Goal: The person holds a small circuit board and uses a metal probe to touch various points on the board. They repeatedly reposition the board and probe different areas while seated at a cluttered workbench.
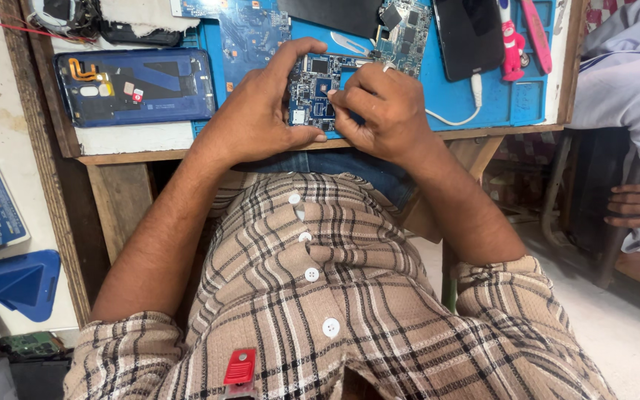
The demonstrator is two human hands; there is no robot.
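At upper centre of the frame, the left hand (257, 111) was curled closed around a small blue circuit board (314, 89), gripping its left and lower edges above the blue mat (527, 104) on the counter (135, 139). The right hand (379, 111) was closed to a pinch, fingertips (337, 98) pressed on the board's right side. An opened phone back (135, 85) lay at upper left.

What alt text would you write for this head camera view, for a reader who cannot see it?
Seen from above, a person's left hand grips a small blue phone circuit board while the right hand pinches at its edge, over a blue work mat. An opened blue phone back shell lies left; a black phone charges right.
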